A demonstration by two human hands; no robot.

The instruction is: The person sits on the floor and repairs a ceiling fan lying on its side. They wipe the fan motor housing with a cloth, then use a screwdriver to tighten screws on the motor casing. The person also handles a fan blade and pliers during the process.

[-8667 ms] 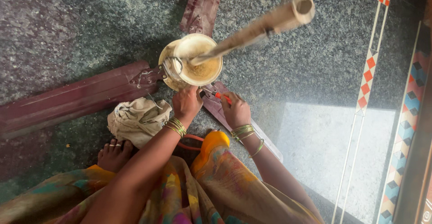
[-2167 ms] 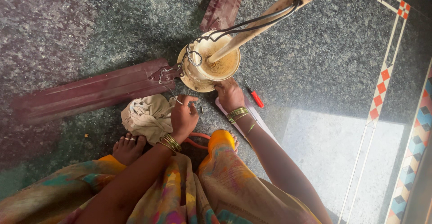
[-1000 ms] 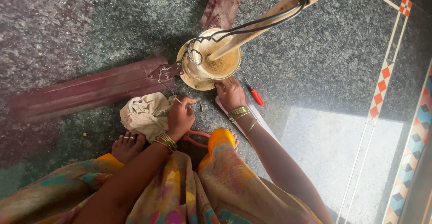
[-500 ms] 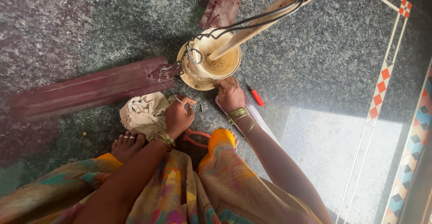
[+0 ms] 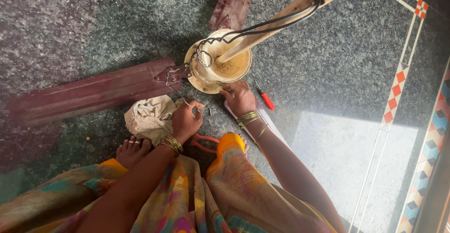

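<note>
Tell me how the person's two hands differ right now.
The left hand is curled into a loose fist above the crumpled cloth, fingertips pinched on something too small to identify; the right hand reaches further forward and rests against the rim of the fan motor housing. Both wrists wear gold bangles.

No packages, labels, signs or screens are visible.
</note>
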